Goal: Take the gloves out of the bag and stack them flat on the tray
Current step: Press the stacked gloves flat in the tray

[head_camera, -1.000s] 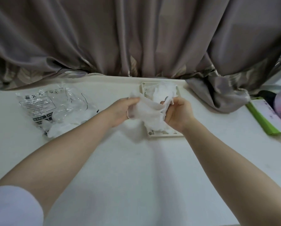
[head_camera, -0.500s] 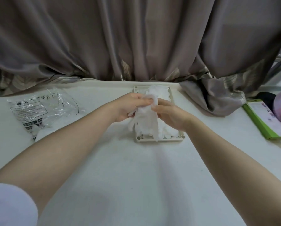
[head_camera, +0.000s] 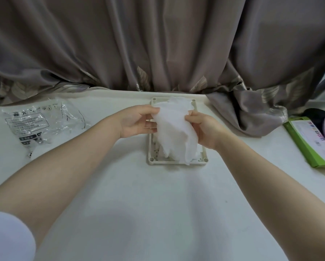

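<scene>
Both hands hold one thin white glove (head_camera: 174, 132) above the tray (head_camera: 150, 147). The left hand (head_camera: 137, 122) pinches the glove's upper left edge between thumb and curled fingers, palm turned toward the viewer; the right hand (head_camera: 205, 129) grips the right edge, fingers folded round the material with the thumb on the near face. The glove hangs crumpled between the two grips, its lower end drooping over the tray's near part; whether it touches what lies below cannot be told.

The tray is a pale rectangular one with round studs at its corners, standing at the far middle of the white surface (head_camera: 158, 204). More white gloves (head_camera: 180, 103) lie inside it, showing at the far end behind the held glove and at the near right corner.

Both forearms are bare and reach forward from the near corners, converging on the tray; a white sleeve (head_camera: 7, 236) shows at the near left.

The clear printed bag (head_camera: 39, 127) lies flat at the far left of the surface, well apart from the tray. A green box (head_camera: 312, 142) sits at the right edge. A grey-brown curtain (head_camera: 158, 44) hangs along the far side, its hem bunched on the surface to the right of the tray.
</scene>
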